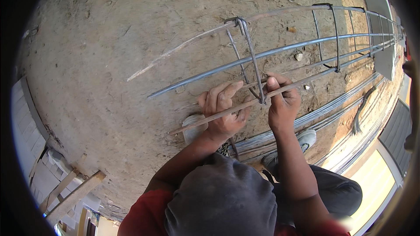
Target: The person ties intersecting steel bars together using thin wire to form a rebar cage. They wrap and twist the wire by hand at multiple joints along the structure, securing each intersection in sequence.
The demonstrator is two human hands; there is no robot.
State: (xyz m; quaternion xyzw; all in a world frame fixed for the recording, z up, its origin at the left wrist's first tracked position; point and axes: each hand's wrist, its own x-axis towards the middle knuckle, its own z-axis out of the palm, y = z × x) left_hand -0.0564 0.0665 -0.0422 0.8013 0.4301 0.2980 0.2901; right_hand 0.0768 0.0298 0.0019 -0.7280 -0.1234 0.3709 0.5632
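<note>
A long cage of steel rebar (302, 44) with rectangular stirrups slants from the centre to the far right. My left hand (224, 112) is closed with curled fingers around the free end of the nearest rebar (192, 124). Just right of the end stirrup (252, 54), my right hand (284, 105) closes on the same bar, thumb raised beside the stirrup's lower corner. Both hands flank that corner, where a dark tie (262, 101) shows. Whether fine wire lies in my right fingers cannot be made out.
Loose steel bars (315, 118) lie on the dirt, with a bundle of tie wire (359, 112) over them. A grey board (379, 30) stands by the cage's far end. Wooden planks (76, 196) are at lower left. My shoe (307, 138) is near the bars.
</note>
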